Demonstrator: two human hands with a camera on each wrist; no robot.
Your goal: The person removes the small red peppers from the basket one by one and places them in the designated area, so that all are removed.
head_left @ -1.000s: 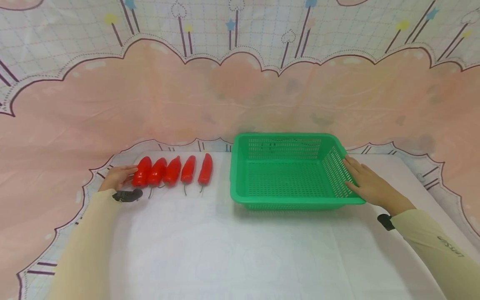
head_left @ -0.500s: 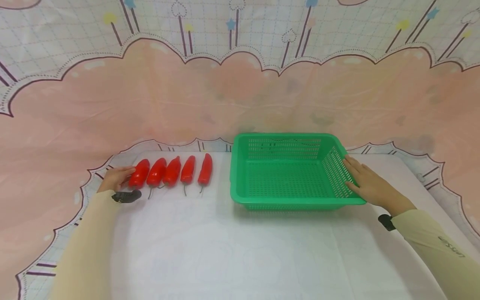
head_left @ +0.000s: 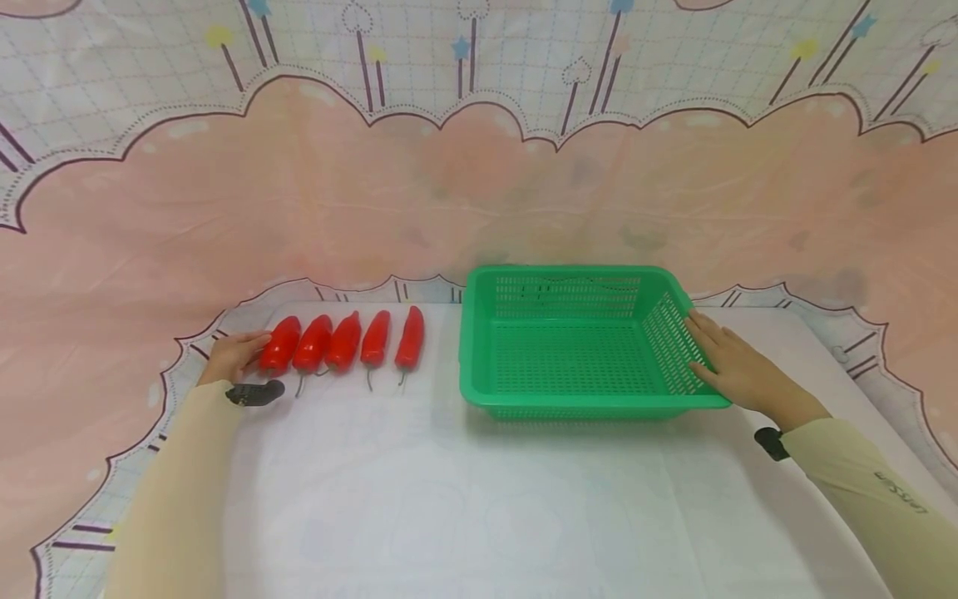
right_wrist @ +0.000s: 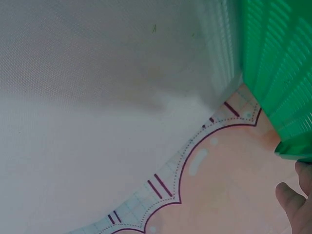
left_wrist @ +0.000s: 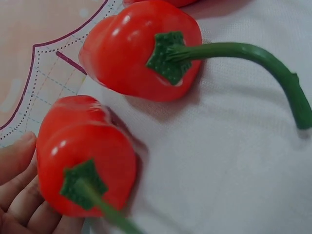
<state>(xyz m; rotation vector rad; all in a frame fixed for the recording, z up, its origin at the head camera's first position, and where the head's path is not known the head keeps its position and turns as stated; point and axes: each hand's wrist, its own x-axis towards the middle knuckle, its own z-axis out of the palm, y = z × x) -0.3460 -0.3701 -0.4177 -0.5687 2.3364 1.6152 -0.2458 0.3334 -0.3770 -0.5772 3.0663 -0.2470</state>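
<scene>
Several red peppers with green stems lie in a row at the left of the white table. My left hand (head_left: 229, 356) is beside the leftmost red pepper (head_left: 281, 343), its fingers touching that pepper's left side. Close up in the left wrist view, fingertips (left_wrist: 27, 141) meet the same pepper (left_wrist: 87, 161), and other fingers are partly hidden behind it. A second pepper (left_wrist: 141, 53) lies just beyond, apart from the hand. My right hand (head_left: 737, 366) rests with extended fingers on the right rim of a green plastic basket (head_left: 576, 401), which holds nothing.
The white table (head_left: 464, 507) stretches in front of the peppers and basket. Behind it hangs a peach cloth (head_left: 449, 200) with a printed cloud pattern. Between the basket and the rightmost pepper (head_left: 411, 339) is a strip of bare tabletop.
The leftmost pepper and my left hand shifted slightly left, then the pepper came back a little to the right. The right hand and basket stay in place.
</scene>
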